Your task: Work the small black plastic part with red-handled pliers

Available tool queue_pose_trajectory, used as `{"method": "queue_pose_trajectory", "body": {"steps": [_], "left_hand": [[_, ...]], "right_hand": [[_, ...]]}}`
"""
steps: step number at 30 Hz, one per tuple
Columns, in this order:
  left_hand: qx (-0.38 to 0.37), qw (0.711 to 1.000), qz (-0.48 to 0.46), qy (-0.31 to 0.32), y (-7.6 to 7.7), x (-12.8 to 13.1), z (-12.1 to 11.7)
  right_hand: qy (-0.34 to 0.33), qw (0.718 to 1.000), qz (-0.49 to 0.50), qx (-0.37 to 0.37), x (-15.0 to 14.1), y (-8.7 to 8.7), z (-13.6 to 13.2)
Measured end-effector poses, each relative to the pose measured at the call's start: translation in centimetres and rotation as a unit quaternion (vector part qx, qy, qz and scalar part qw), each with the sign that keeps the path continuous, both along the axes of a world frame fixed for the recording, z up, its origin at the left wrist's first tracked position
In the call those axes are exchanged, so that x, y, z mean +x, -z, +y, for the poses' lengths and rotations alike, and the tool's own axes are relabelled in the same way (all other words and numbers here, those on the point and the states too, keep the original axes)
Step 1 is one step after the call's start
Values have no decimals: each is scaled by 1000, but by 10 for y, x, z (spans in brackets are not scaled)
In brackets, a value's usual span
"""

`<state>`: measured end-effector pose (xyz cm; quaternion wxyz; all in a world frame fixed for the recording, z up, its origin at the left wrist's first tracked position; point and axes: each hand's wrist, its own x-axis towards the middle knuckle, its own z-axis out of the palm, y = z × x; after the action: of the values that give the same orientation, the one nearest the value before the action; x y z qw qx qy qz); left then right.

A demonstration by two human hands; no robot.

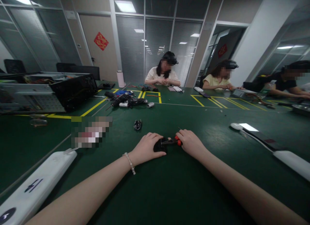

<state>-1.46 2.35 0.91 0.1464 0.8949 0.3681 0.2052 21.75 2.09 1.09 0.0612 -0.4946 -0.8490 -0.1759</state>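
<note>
My left hand (145, 149) rests low over the green table, its fingers and thumb closed around a small black part (158, 146) whose exact kind I cannot make out. From the right, my right hand (192, 142) grips red-handled pliers (178, 141). Their dark jaws point left and reach the black part's right side; whether they are clamped on it I cannot tell. A small black-and-silver component (138, 124) lies on the table just beyond my left hand.
An opened computer case (75, 92) stands at the far left. Ahead lies a heap of black cables and tools (124, 98). Long white devices flank my arms, left (41, 186) and right (294, 163), with a phone (249, 127) nearby. Several people sit across the table.
</note>
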Motion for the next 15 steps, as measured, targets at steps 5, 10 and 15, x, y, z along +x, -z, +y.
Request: {"method": "queue_pose_trajectory", "body": {"steps": [5,10,15], "left_hand": [[-3,1000,1,2,0,0,0],[4,1000,-2,3,0,0,0],[8,1000,-2,9,-2,0,-1]], "right_hand": [[-1,1000,1,7,0,2,1],[-14,1000,5,-1,2,1,1],[-14,1000,2,-8,4,1,1]]}}
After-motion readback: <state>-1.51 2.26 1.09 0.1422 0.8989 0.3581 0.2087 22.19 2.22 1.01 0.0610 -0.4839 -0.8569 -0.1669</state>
